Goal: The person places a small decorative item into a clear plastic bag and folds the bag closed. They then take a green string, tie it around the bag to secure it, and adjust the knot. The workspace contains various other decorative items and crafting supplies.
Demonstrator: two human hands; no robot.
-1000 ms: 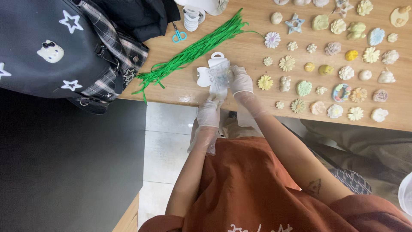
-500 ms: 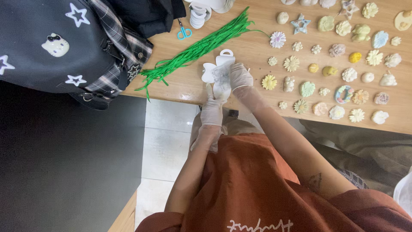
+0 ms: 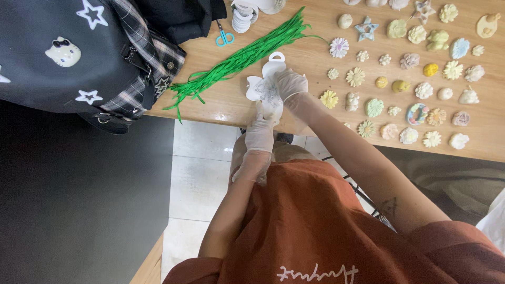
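Both gloved hands meet over a white mould [image 3: 265,84] at the near edge of the table [image 3: 221,108], close to the body, where the wrists can brace and the work sits right under the eyes. The left hand [image 3: 261,129] comes up from 6 o'clock, its fingers curled round the mould's lower end, apparently pinning it. The right hand [image 3: 291,84] lies over the mould's 3 o'clock side, fingers bent and closed against it, likely pressing or peeling; whether it pinches anything small I cannot tell.

The green strips [image 3: 242,58] fan out at 11 o'clock of the mould, just beside it and within easy reach. Small scissors [image 3: 224,37] lie beyond them at 11 o'clock. Finished cast pieces [image 3: 415,68], flowers and little figures, are spread apart in loose rows toward 3 o'clock, perhaps so they dry without touching. A dark bag [image 3: 68,52] with stars sits at 9 o'clock, pushed off the working area.
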